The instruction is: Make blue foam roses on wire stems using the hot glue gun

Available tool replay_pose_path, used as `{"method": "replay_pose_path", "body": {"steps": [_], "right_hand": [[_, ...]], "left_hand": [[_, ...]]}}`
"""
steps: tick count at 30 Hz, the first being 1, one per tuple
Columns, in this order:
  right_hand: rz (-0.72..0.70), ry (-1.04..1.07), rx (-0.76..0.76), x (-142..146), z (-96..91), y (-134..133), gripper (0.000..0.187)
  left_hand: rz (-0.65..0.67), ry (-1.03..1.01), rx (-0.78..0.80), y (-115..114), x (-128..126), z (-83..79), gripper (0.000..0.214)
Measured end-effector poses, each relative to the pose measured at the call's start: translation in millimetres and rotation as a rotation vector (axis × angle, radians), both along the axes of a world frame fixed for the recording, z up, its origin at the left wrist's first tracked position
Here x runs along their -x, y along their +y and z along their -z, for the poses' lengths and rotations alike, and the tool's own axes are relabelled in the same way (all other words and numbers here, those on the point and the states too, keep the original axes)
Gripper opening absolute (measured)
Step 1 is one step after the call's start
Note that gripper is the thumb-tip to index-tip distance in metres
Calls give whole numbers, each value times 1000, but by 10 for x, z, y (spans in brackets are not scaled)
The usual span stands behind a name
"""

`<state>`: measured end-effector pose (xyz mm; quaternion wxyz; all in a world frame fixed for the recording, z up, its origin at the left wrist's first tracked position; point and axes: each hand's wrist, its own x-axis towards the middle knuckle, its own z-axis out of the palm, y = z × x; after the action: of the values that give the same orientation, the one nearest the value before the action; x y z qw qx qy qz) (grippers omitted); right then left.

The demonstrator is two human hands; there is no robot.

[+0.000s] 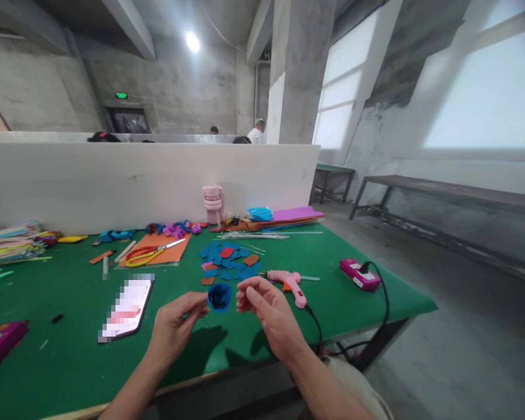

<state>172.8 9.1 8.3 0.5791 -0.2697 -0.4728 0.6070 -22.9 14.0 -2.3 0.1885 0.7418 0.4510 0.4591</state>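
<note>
A blue rose-like flower [219,298] with layered petals is pinched at its left side between the thumb and fingers of my left hand [177,321]. Just to its right, my right hand [269,315] is loosely curled, fingers a little apart, with a small gap to the flower and nothing visible in it. Behind the flower lie scattered blue petal pieces [227,268], with a few red and brown ones among them. A pink glue gun [291,283] with a clear glue stick in its rear rests beyond my right hand.
A phone [129,306] lies left of my left hand. Scissors [153,255] rest on orange sheets [181,251]. A magenta power strip [359,274] sits at right with a black cable. Wire stems [262,235] and a pink fan-like device [213,204] stand near the white partition [157,181].
</note>
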Motion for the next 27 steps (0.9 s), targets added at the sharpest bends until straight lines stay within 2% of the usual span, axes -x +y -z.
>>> {"method": "replay_pose_path", "body": {"steps": [5, 10, 13, 15, 19, 24, 27], "right_hand": [[82, -109, -37, 4, -23, -47, 26], [182, -203, -104, -40, -65, -93, 26], [135, -128, -78, -45, -91, -115, 33], [110, -108, -62, -37, -104, -125, 32], [87, -149, -53, -4, -127, -149, 27], [37, -172, -48, 47, -115, -181, 35], [-8, -138, -9, 69, -93, -189, 35]], "left_hand": [[19, 50, -53, 11, -36, 60, 23], [14, 1, -26, 31, -76, 116, 22], [21, -59, 29, 39, -96, 150, 20], [31, -86, 57, 39, -106, 166, 19], [20, -127, 100, 43, -125, 193, 18], [13, -195, 226, 54, -161, 223, 20], [11, -193, 245, 54, -172, 221, 21]]}}
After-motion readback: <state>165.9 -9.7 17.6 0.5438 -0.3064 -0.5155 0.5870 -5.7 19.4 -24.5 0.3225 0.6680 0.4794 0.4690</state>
